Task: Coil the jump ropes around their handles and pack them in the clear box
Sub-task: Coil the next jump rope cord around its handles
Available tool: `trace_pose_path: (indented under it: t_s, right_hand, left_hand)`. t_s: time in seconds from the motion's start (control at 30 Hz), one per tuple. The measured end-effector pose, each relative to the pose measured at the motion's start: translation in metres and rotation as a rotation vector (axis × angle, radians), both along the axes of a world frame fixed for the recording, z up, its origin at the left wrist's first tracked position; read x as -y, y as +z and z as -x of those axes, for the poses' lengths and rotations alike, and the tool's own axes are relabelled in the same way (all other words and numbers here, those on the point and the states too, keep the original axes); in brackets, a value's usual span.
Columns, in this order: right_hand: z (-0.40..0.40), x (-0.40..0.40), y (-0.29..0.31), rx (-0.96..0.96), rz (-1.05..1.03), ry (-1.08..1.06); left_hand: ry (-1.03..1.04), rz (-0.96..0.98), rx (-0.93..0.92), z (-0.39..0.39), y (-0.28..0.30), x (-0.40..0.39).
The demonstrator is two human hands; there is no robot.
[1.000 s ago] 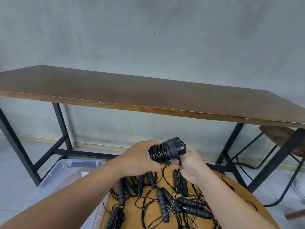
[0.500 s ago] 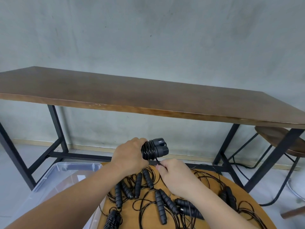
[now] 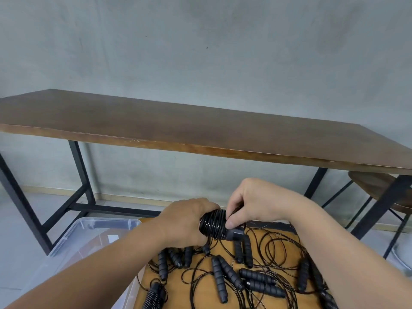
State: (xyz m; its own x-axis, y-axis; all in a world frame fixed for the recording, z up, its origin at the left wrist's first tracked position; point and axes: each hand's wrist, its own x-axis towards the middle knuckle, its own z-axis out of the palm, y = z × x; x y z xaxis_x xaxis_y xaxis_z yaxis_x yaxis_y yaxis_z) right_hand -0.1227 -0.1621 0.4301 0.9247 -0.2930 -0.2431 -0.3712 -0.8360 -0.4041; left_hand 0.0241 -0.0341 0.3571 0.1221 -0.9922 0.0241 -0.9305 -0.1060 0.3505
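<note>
Coiled bundle (image 3: 213,225) sits centre-bottom of frame, lifted above the round table (image 3: 225,248). My left hand (image 3: 185,221) grips the handle end w/ fingers curled round it, prob. to keep the wraps tight. Right hand (image 3: 252,202) pinches the rope tail at the coil, looks like tucking it in. Loose ropes (image 3: 256,277) sprawl below. Clear box (image 3: 93,233) waits lower left, near enough to drop into.

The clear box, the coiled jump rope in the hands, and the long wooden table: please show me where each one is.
clear box (image 3: 107,224), head view, on its far rim.
coiled jump rope (image 3: 214,224), head view, on the wound cord between the hands.
long wooden table (image 3: 178,126), head view, on its top surface.
</note>
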Motion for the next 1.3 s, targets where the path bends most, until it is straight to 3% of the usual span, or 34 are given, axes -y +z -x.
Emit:
trace_pose_path:
  t_s: [0.17, 0.5, 0.73, 0.83, 0.97, 1.07, 1.23, 1.3]
  right_hand:
    - [-0.003, 0.019, 0.003, 0.023, -0.212, 0.031]
    - [0.007, 0.039, -0.042, 0.292, -0.796, -0.180]
    - [0.001, 0.009, -0.094, 0.574, -1.232, -0.408]
    - [-0.006, -0.014, -0.104, 0.689, -1.324, -0.563]
    - [-0.013, -0.036, -0.108, 0.728, -1.210, -0.670]
    - [-0.009, -0.046, -0.107, 0.599, -1.038, -0.683]
    - [-0.003, -0.046, -0.104, 0.350, -0.401, -0.542]
    - [0.000, -0.042, -0.096, 0.276, -0.274, -0.491]
  left_hand:
    - [-0.122, -0.084, -0.069, 0.000, 0.016, -0.006]
    - [-0.121, -0.080, -0.523, -0.006, 0.024, -0.017]
    - [0.005, 0.056, -0.742, -0.010, 0.006, -0.011]
    - [0.126, 0.110, -0.808, -0.010, -0.003, -0.005]
    - [0.208, 0.138, -0.766, -0.007, -0.010, 0.001]
    - [0.276, 0.168, -0.648, -0.008, -0.014, 0.006]
    - [0.357, 0.117, -0.275, -0.004, -0.017, 0.007]
    - [0.355, 0.110, -0.149, -0.003, -0.019, 0.007]
